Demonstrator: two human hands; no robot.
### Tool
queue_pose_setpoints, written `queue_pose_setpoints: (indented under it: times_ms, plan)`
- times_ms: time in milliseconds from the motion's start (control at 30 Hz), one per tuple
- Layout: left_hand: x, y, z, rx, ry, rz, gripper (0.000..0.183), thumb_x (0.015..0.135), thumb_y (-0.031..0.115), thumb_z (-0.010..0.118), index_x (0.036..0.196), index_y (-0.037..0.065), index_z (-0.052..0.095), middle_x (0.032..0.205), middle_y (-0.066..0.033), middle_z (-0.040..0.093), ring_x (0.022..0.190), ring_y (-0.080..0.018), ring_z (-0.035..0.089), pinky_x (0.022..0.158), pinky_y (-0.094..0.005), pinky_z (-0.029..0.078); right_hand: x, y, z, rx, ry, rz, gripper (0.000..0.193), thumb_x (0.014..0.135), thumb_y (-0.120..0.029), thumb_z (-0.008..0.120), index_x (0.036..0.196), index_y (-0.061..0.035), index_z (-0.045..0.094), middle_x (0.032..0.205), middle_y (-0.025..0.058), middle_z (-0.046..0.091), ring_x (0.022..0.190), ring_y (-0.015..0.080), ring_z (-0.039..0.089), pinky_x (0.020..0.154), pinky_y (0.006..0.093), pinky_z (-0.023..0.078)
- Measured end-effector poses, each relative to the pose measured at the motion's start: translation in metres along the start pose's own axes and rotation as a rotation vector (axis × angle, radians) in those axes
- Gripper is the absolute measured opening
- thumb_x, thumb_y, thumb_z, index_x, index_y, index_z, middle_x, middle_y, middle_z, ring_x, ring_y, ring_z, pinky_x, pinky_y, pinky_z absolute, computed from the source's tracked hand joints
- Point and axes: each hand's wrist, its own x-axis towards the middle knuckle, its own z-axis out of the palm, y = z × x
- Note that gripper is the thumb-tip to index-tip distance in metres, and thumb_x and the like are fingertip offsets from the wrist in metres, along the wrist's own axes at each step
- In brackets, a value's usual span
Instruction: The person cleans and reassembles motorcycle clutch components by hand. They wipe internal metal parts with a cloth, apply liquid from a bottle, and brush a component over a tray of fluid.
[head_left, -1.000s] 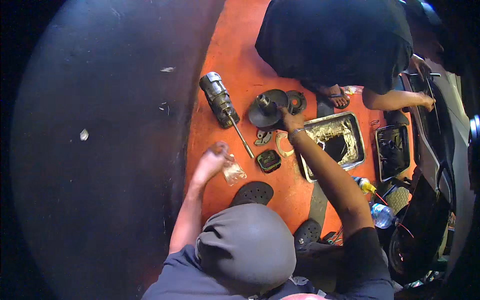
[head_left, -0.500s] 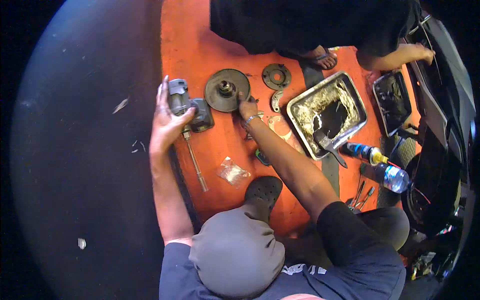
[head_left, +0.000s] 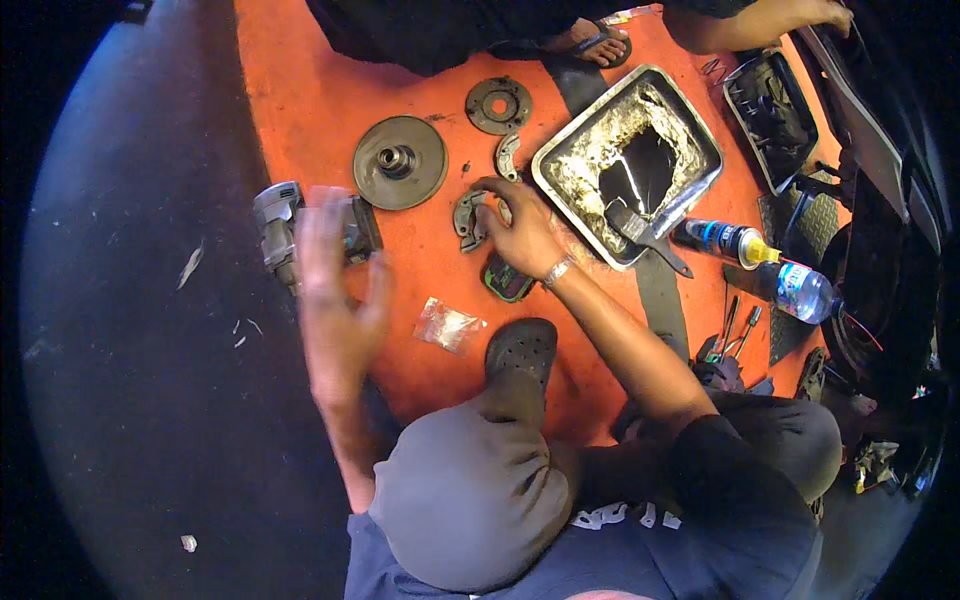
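Motion-blurred, my left hand [head_left: 345,310] is raised with fingers stretched out, in front of a grey cordless impact wrench [head_left: 277,215] lying on the orange floor mat. It overlaps part of the tool and its battery, and holds nothing that I can see. My right hand [head_left: 528,235] hovers at a curved metal shoe [head_left: 466,222], thumb and forefinger apart around its upper right side; whether they touch it I cannot tell. A second curved shoe [head_left: 508,157] lies beyond. Left of that are a round metal pulley [head_left: 400,165] with a central hub and a smaller ring-shaped plate [head_left: 498,105].
Right of my right hand, a metal tray [head_left: 560,155] holds dark liquid and a brush [head_left: 640,232]. Beside it lie a spray can [head_left: 715,240] and a plastic bottle [head_left: 800,290]. A small clear bag [head_left: 447,325] lies near my shoe [head_left: 522,345]. Another person's foot [head_left: 598,42] stands at the far side.
My right hand has left the pulley and come to the curved metal shoe. My left hand has let go of the impact wrench and opened. The view has shifted.
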Motion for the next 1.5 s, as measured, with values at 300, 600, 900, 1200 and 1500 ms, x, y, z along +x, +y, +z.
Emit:
queue_pose_setpoints:
  times_ms: [300,600,900,1200,1500]
  plan:
    - [0.012,0.033,0.161,-0.580,-0.443,-0.181,0.063,0.091,0.021,0.061,0.146,0.004,0.034,0.147,-0.0191,0.039,0.137,-0.0339,0.036,0.112,-0.0434,0.032,-0.028,0.109,-0.069,-1.114,-0.035,-0.329,0.066,0.089,-0.022,0.048,0.151,-0.0151,0.026,0.158,0.0134,0.021,0.147,0.0354,0.016,0.115,0.0583,0.017]
    - [0.065,0.044,0.257,-0.769,-0.463,-0.281,0.056,0.095,0.011,0.048,0.145,-0.006,0.028,0.137,-0.0278,0.048,0.130,-0.0341,0.047,0.105,-0.0356,0.038,-0.072,0.122,-0.093,-0.901,0.091,-0.171,0.067,0.085,-0.014,0.052,0.149,-0.0180,0.032,0.157,0.0142,0.022,0.144,0.0374,0.022,0.117,0.0537,0.015]
    - [0.080,0.030,0.297,-0.712,-0.287,-0.103,0.055,0.087,-0.013,0.039,0.140,0.002,0.046,0.130,-0.0147,0.059,0.111,-0.0213,0.061,0.090,-0.0304,0.046,-0.147,0.150,-0.108,-0.159,1.121,0.294,0.060,0.078,-0.017,0.076,0.123,0.0036,0.042,0.116,0.0181,0.046,0.108,0.0306,0.047,0.097,0.0421,0.038]
    - [0.080,0.060,0.301,-0.768,-0.547,-0.400,0.057,0.086,-0.013,0.043,0.139,0.006,0.049,0.126,-0.0066,0.060,0.080,-0.0086,0.058,0.064,-0.0232,0.050,-0.117,0.135,-0.208,0.052,1.460,0.139,0.077,0.069,-0.020,0.086,0.127,0.0012,0.041,0.117,0.0135,0.049,0.111,0.0253,0.051,0.098,0.0379,0.039]
    - [0.044,0.109,0.325,-0.724,-0.744,-0.249,0.051,0.084,-0.007,0.060,0.132,0.001,0.044,0.104,-0.0097,0.060,0.088,-0.0199,0.066,0.070,-0.0301,0.059,-0.183,0.048,-0.259,0.025,1.335,-0.010,0.058,0.072,-0.007,0.084,0.119,0.0036,0.051,0.106,0.0100,0.064,0.093,0.0184,0.065,0.086,0.0300,0.052]
